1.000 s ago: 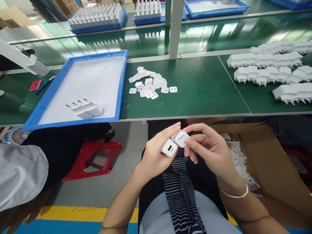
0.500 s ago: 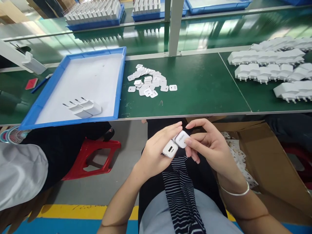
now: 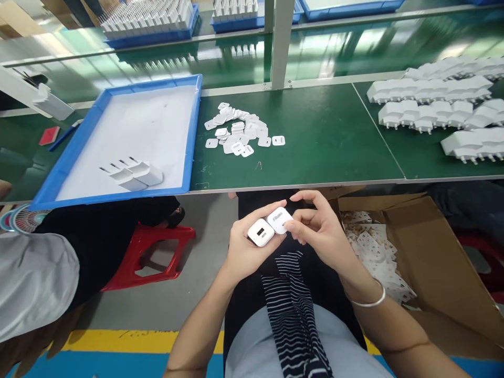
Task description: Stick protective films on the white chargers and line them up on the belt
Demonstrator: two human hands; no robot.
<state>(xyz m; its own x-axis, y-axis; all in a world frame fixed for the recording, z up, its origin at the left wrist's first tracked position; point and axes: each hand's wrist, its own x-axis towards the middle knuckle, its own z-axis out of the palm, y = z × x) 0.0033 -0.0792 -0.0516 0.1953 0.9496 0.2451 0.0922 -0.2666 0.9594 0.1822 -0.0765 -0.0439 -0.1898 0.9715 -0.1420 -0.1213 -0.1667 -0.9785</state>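
Note:
My left hand (image 3: 250, 239) is closed around two white chargers held side by side over my lap, end faces up. The left charger (image 3: 261, 232) shows a dark USB slot and a smaller port. On the right one lies a white face plate (image 3: 279, 218) with grey print; a slot shows near my thumb. My right hand (image 3: 317, 228) grips this plate's right edge between thumb and fingers. Many loose white face plates (image 3: 238, 131) lie heaped on the green bench, ahead of my hands.
A blue tray (image 3: 192, 134) holds a few chargers (image 3: 136, 173), pins up. Rows of white chargers (image 3: 433, 90) stand at right. An open carton (image 3: 437, 262) with white pieces is beside my right arm. A red stool (image 3: 173, 257) and a co-worker's sleeve (image 3: 35, 278) are at left.
Both hands have shifted a little left and up with the chargers. The face plate has turned slightly, and its slot now shows by my right thumb.

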